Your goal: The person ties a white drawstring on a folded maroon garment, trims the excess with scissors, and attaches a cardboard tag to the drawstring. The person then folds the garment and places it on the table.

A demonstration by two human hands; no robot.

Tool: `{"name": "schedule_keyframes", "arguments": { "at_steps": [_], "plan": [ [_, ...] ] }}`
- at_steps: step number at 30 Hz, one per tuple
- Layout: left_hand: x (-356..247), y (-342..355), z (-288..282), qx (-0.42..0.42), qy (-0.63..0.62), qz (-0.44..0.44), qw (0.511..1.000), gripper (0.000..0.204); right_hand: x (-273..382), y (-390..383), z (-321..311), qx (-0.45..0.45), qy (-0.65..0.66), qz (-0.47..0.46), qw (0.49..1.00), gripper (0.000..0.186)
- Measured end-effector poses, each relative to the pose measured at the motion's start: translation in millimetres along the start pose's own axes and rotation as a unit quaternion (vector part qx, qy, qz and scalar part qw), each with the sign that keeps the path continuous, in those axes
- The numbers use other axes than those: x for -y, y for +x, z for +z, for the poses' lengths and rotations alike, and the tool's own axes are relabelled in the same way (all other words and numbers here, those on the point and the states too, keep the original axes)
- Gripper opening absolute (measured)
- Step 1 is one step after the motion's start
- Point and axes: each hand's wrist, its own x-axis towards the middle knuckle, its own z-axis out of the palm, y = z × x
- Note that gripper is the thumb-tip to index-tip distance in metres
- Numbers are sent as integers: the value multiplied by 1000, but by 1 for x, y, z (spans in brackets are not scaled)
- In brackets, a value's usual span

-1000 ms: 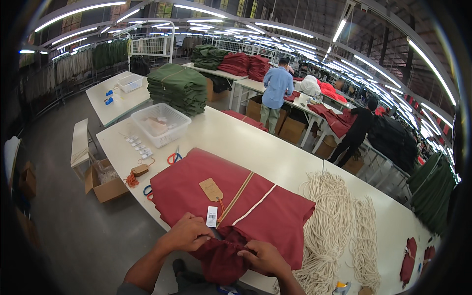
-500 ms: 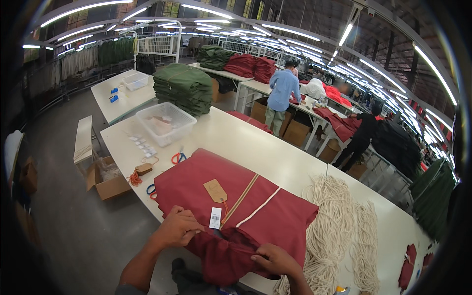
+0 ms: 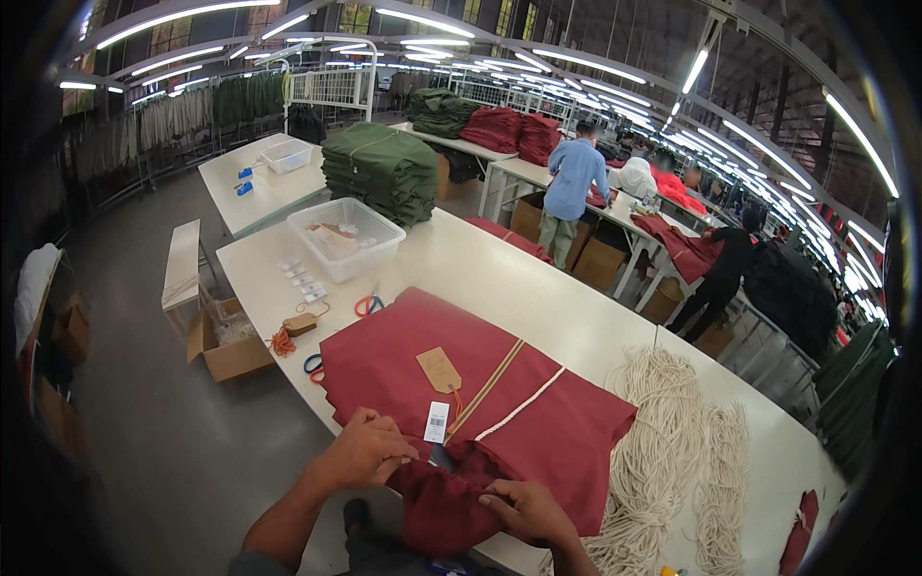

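A maroon fabric piece point(image 3: 403, 336) lies across the white table's near edge, with a brown card tag point(image 3: 438, 370), a small white label point(image 3: 436, 422), a tan zipper strip point(image 3: 485, 388) and a white cord point(image 3: 523, 400) on top. Its near end is gathered into dark folds point(image 3: 432, 514). My left hand point(image 3: 370, 446) pinches the left side of that gathered edge, just left of the label. My right hand point(image 3: 523, 509) grips the same gathered edge on the right, thumb on top. The fingertips are partly hidden in the cloth.
Around it are cord bundles point(image 3: 648, 442), scissors point(image 3: 368, 305), orange strings point(image 3: 281, 343), a clear basket point(image 3: 344, 240) and stacked green fabric point(image 3: 376, 168). A cardboard box point(image 3: 226, 341) sits left. Two co-workers point(image 3: 569, 192) point(image 3: 720, 274) stand at tables behind.
The view has shifted, so the scene sits further right. My hands spread apart along the gathered edge half a second ago and are a little closer again now, still gripping it.
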Motion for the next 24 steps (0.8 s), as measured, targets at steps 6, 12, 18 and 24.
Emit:
{"name": "schedule_keyframes", "arguments": {
  "at_steps": [6,12,18,24],
  "plan": [
    [-14,7,11,84,-25,-39,995,20,1,-2,7,-32,39,-76,996,20],
    [-31,28,30,53,-43,101,993,25,10,1,19,-82,-15,-69,994,20],
    [-36,34,43,87,-57,107,989,16,9,-2,25,-117,-44,-110,986,21],
    [-43,35,36,140,-104,38,984,18,8,-1,37,-111,28,-106,988,21]
  ]
}}
